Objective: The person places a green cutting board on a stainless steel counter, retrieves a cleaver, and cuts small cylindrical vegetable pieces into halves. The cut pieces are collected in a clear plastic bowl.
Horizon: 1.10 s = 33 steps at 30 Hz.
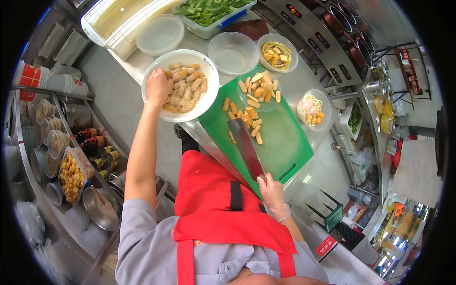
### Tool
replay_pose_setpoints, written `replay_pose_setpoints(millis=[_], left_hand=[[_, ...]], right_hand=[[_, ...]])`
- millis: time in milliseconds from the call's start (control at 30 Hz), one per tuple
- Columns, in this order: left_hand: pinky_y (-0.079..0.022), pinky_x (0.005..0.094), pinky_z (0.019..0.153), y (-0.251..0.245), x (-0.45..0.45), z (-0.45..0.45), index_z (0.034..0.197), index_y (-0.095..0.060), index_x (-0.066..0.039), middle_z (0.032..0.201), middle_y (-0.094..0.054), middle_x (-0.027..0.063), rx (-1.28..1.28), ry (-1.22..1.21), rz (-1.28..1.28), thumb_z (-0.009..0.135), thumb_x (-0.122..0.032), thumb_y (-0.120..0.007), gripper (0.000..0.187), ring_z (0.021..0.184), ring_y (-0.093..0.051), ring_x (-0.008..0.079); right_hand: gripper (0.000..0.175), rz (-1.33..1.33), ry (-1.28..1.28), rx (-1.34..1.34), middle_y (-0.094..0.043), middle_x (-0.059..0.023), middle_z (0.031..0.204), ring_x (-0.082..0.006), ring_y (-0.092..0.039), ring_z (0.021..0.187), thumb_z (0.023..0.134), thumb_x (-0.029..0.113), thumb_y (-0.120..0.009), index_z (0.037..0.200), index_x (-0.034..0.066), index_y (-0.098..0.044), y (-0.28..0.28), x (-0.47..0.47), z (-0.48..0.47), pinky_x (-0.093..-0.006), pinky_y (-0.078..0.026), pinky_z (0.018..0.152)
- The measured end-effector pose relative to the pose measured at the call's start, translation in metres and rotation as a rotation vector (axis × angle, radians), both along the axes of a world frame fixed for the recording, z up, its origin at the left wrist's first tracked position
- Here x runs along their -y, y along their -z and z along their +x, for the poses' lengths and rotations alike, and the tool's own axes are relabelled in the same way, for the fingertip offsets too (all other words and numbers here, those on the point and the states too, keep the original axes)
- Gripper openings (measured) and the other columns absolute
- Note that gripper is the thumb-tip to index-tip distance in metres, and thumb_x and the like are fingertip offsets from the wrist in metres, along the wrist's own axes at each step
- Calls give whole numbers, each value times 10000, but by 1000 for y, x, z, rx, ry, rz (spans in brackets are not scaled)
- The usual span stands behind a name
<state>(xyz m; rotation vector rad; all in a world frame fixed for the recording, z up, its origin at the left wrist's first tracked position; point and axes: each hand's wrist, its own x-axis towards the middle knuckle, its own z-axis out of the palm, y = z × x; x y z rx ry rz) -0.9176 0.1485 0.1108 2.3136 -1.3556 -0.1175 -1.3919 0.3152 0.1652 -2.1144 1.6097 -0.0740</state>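
Note:
A white bowl (210,89) of short tan sausages (187,83) is at the counter's left edge. My bare left hand (159,87) reaches over its near-left rim, fingertips among the sausages; whether they grip one is hidden. In a clear glove, my right hand (272,192) grips the handle of a broad kitchen knife (245,149). The blade rests over a green cutting board (285,131), its far end beside a small heap of cut sausage pieces (249,115). Farther back on the board, more cut pieces (262,87) sit piled on a clear round plastic lid (245,101).
Behind the board stand an empty clear tub (233,53) and a tub of noodles with tofu cubes (278,53). Another noodle tub (313,110) is on the right. Leafy greens (213,10) fill a container at the back. A shelf (67,121) of stacked containers runs along the left.

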Motion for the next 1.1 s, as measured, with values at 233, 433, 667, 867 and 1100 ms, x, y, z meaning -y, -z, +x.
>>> replay_pose_setpoints(millis=[233, 433, 667, 867, 1100], left_hand=[[-534, 423, 793, -30, -13, -35, 950, -637, -15, 961, -667, 150, 15, 67, -331, 769, -83, -711, 207, 905, -653, 332], [-551, 395, 765, -21, -69, -162, 956, -601, -42, 986, -613, 111, -172, 697, -401, 672, 25, -726, 318, 900, -638, 307], [-551, 356, 895, 39, -106, -201, 1130, -646, -12, 1144, -600, 112, -63, 883, -398, 807, -44, -641, 325, 1049, -630, 279], [-568, 346, 873, 61, -115, -209, 1100, -672, -5, 1187, -625, 98, -141, 768, -410, 797, -29, -649, 305, 1063, -645, 276], [-567, 355, 865, 63, -115, -209, 1061, -679, 6, 1180, -631, 103, -169, 763, -457, 782, -31, -671, 281, 1039, -644, 286]], right_hand=[[245, -62, -170, -110, -624, -127, 599, -368, -639, 545, 989, 324, -604, 940, 94, -533, 0, 3, -9, -477, -502, 490], [272, -16, -40, -134, -621, -172, 623, -409, -640, 596, 1004, 344, -587, 933, 90, -524, -1, 13, -19, -508, -482, 515], [258, -21, -28, -89, -627, -165, 620, -398, -645, 585, 1011, 332, -577, 934, 90, -530, -6, 10, -11, -504, -485, 507], [229, -37, -69, -131, -638, -137, 617, -368, -648, 555, 1000, 295, -590, 925, 88, -526, -14, 9, -2, -481, -496, 492], [232, -33, -121, -140, -637, -145, 627, -370, -646, 550, 1002, 294, -583, 922, 88, -514, -19, 9, 1, -480, -498, 489]])
